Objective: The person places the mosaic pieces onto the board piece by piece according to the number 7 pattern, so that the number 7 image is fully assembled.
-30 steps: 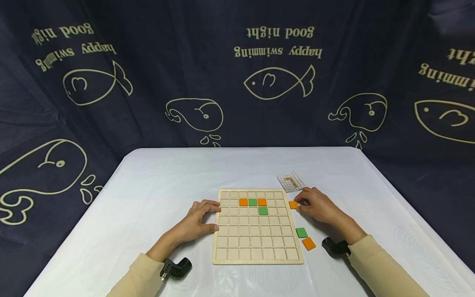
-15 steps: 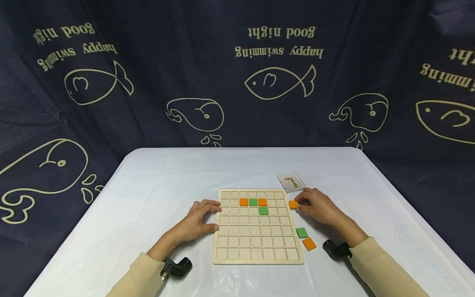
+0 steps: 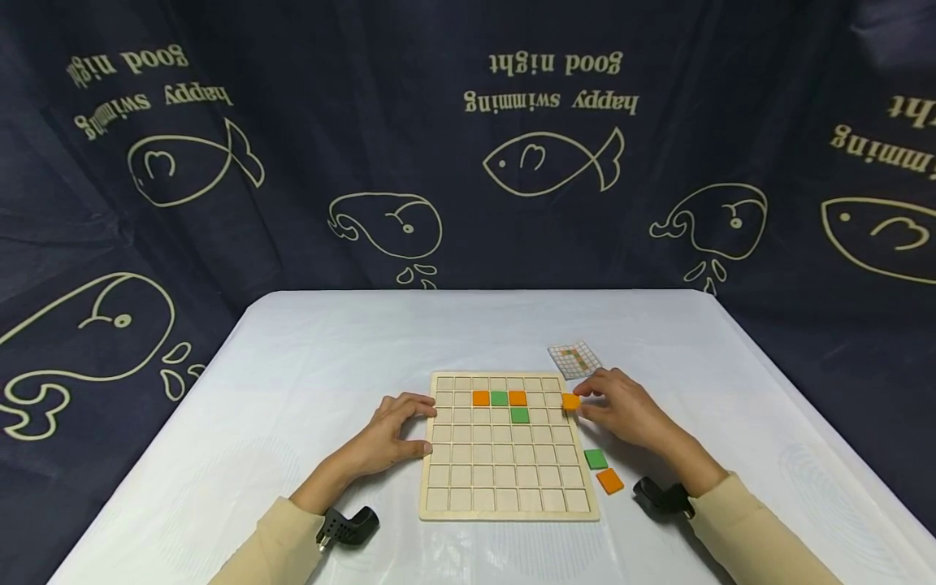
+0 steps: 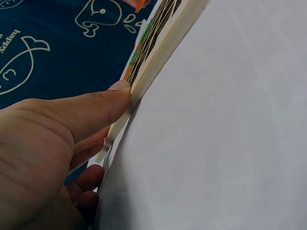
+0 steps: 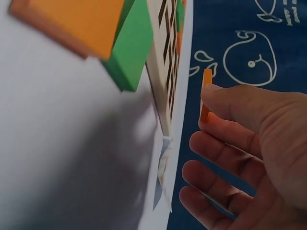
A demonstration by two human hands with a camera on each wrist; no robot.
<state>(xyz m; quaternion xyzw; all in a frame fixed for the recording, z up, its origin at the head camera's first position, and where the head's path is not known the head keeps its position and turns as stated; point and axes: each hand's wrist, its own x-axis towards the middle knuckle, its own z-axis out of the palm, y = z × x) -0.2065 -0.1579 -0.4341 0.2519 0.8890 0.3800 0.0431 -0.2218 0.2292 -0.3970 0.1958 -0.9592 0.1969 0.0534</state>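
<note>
My right hand (image 3: 625,410) pinches an orange square tile (image 3: 570,402) between thumb and index finger, over the right rim of a wooden grid board (image 3: 497,478). In the right wrist view that tile (image 5: 206,96) is held edge-on, raised off the table, the other fingers loosely bent. My left hand (image 3: 387,435) touches the board's left edge with spread thumb and fingers; the left wrist view has the thumb (image 4: 120,91) against the rim. On the board, a row holds an orange tile (image 3: 480,398), a green tile (image 3: 499,398) and another orange tile (image 3: 517,398). Below the last lies a green tile (image 3: 520,415).
Right of the board, a loose green tile (image 3: 595,459) and a loose orange tile (image 3: 610,481) lie on the white-covered table (image 3: 380,333). Behind the right hand is a small card (image 3: 574,358) printed with a coloured grid. A dark curtain (image 3: 468,236) hangs behind the table.
My right hand has lifted the orange tile from beside the board and moved it slightly left, over the rim. The left hand and the other tiles stay put.
</note>
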